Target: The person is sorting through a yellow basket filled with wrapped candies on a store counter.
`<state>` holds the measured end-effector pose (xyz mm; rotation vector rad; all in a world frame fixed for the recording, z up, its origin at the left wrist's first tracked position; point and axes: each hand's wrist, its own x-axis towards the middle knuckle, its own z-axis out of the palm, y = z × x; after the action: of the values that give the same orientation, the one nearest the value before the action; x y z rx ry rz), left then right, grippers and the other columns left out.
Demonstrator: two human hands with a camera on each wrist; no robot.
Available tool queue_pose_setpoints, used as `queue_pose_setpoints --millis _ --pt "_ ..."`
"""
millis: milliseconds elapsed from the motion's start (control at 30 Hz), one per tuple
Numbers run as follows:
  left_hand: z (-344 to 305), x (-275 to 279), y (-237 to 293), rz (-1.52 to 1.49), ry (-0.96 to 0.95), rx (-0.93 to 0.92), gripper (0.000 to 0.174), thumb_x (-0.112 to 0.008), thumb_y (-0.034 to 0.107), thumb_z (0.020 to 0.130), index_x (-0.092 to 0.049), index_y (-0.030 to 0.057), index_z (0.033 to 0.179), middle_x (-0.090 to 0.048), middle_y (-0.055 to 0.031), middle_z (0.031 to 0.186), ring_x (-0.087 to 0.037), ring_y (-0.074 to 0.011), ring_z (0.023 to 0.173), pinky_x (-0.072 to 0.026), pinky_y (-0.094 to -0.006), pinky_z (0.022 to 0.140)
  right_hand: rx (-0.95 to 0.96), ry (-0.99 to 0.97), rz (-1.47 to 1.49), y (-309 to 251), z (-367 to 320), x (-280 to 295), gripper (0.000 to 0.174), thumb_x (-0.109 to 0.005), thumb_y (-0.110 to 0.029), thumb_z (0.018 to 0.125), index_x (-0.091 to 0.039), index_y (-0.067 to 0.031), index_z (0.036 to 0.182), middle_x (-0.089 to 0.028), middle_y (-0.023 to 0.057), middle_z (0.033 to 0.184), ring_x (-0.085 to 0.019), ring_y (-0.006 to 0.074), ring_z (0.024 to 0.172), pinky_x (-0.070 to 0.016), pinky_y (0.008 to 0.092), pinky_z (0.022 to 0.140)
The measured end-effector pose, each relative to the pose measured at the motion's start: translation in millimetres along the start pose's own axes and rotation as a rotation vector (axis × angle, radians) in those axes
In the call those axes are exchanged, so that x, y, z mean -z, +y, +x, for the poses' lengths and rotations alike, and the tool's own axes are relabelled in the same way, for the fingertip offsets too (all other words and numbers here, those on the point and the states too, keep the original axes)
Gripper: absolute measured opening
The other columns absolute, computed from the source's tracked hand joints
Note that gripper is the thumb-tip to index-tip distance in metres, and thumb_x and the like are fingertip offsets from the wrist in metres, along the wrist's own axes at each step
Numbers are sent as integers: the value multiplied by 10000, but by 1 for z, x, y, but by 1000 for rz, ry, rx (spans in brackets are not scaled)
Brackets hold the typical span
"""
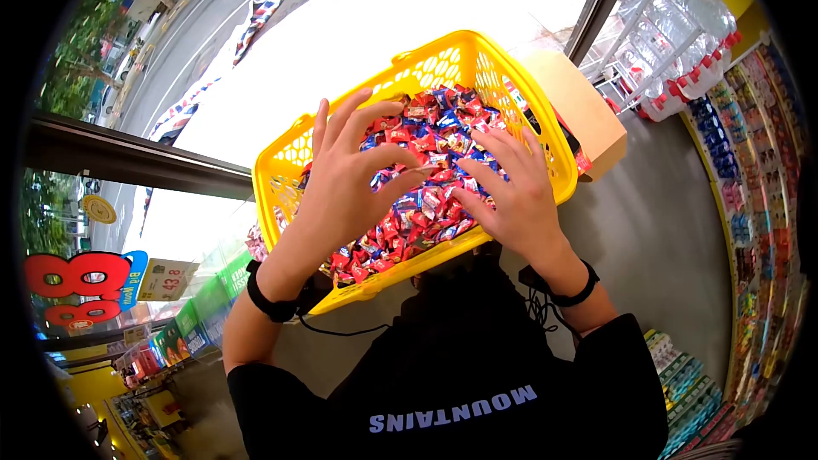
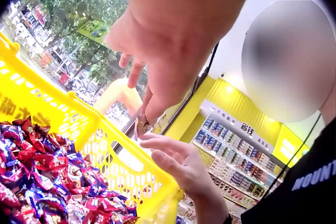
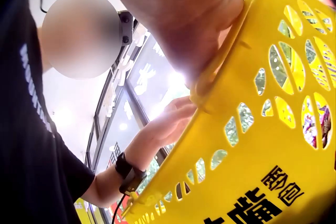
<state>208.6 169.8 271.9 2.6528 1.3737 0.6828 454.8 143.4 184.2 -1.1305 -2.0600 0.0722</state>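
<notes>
My left hand (image 1: 345,179) is over the yellow plastic basket (image 1: 558,158), thumb and index finger meeting at the tips. Between them, the left wrist view shows a small wrapped candy (image 2: 142,123) with a brownish-gold look. My right hand (image 1: 521,196) hovers at the basket's right side, fingers spread and slightly bent above the pile. In the left wrist view its fingertips come close under the pinched candy. Red and blue wrapped candies (image 1: 405,226) heap inside the basket. The right wrist view mostly has the basket's outer wall, which hides the right fingertips.
Beside the basket on the right stands a cardboard box (image 1: 588,111). Farther right are a rack of large clear bottles (image 1: 673,34) and long shelves of packaged goods (image 1: 758,187). A window frame (image 1: 145,158) runs along the left, with a street outside.
</notes>
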Motion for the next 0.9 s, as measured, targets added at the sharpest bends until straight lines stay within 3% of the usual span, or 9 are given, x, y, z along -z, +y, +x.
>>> queue_pose_setpoints --millis 100,300,433,600,700,900 --pt "-34 6 10 16 -14 -1 179 -940 270 774 -826 221 902 -640 -42 1456 -437 -383 1513 -205 -680 1282 76 -18 119 -26 7 1 381 -855 -305 860 -734 -118 1169 -650 120 1373 -589 328 1338 -359 622 1216" --pt "-98 6 11 57 37 61 217 -925 288 765 -813 266 950 -635 -10 1438 -458 -352 1484 -213 -697 1265 271 -105 218 -66 5 -32 230 -796 -237 878 -706 -106 1043 -652 100 1367 -594 299 1331 -409 616 1176" --pt "-132 8 10 2 68 213 257 -933 309 766 -822 265 994 -630 -29 1450 -463 -359 1482 -204 -677 1276 324 -128 298 -81 7 -45 191 -771 -207 866 -715 -92 1009 -665 99 1346 -602 302 1324 -411 612 1177" --pt "-170 -3 -2 15 133 289 312 -934 325 751 -815 246 1028 -635 -15 1453 -471 -355 1479 -241 -676 1268 361 -192 398 -90 7 -63 150 -757 -170 888 -724 -80 1004 -672 97 1340 -604 293 1323 -417 590 1177" --pt "-182 -9 -6 65 190 261 295 -921 303 758 -794 227 1012 -659 6 1425 -500 -347 1453 -281 -678 1255 407 -245 302 -93 7 -68 172 -766 -178 889 -729 -75 1022 -660 117 1363 -595 312 1331 -420 574 1178" --pt "-181 -26 -15 75 238 209 238 -915 288 758 -766 204 923 -680 8 1381 -528 -331 1416 -302 -667 1247 282 -331 382 -96 10 -67 223 -806 -213 900 -739 -75 1062 -633 138 1406 -578 338 1342 -422 558 1177"
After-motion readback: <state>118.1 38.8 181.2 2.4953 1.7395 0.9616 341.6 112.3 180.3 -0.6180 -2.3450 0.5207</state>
